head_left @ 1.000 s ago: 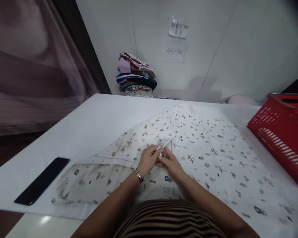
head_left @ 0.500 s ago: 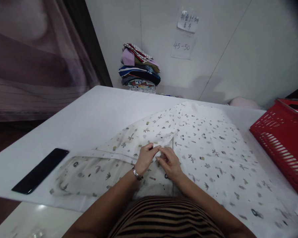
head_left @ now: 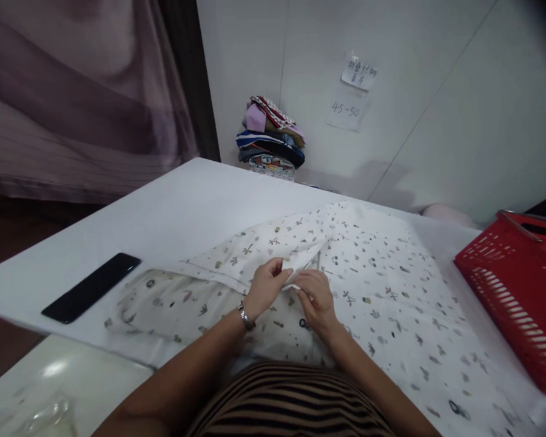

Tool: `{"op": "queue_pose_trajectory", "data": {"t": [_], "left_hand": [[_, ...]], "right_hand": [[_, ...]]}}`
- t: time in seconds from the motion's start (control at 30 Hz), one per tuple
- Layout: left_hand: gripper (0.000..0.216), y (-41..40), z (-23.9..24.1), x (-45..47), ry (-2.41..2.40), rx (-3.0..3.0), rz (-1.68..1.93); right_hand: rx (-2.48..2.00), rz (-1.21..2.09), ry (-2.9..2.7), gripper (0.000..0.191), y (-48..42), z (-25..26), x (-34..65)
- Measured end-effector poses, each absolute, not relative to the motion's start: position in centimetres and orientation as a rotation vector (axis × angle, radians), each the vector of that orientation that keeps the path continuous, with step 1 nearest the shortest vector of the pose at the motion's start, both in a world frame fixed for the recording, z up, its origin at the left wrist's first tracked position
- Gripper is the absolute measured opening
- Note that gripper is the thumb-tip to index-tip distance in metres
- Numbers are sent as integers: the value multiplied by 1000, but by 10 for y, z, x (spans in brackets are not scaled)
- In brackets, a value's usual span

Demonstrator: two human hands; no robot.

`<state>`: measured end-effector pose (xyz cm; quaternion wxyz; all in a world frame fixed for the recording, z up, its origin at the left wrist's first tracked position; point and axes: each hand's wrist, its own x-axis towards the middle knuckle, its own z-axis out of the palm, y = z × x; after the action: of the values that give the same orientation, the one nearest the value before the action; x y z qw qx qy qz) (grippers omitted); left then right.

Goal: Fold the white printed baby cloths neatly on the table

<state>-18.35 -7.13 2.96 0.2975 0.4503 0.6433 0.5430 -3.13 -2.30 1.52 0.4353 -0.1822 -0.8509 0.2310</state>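
White cloth (head_left: 382, 267) with small printed motifs lies spread over the table (head_left: 173, 206), one loose edge (head_left: 218, 277) running across it toward the middle. At that edge the left hand (head_left: 266, 288) and the right hand (head_left: 317, 297) sit side by side, each pinching the cloth between thumb and fingers. Left of it lies a black phone (head_left: 91, 287); to the right stands a red basket (head_left: 514, 273).

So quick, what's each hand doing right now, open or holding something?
Left hand: partly curled at the patterned cloth; whether its grip is closed can't be told.
Right hand: closed, pinching the cloth's edge.
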Motion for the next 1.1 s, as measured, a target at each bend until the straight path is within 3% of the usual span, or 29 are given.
{"op": "queue_pose_trajectory", "data": {"t": [0.1,0.23,0.43,0.83,1.1], "left_hand": [[14,-80,47,-196,1942,1534,1447],[20,-92,65,-202,2034,1997,1270],[23,-100,66,-192,1754,1861,1244],[25,-100,68,-194,1702,1916,1102],[26,-96,72,-195,1659,1989,1045]], "right_hand": [[-406,589,-2220,23,-22,28,-22],[-373,586,-2302,21,-20,46,-19],[-305,552,-2315,21,-12,53,-33],[-353,615,-2311,14,-6,55,-34],[-343,711,-2223,24,4,56,-36]]}}
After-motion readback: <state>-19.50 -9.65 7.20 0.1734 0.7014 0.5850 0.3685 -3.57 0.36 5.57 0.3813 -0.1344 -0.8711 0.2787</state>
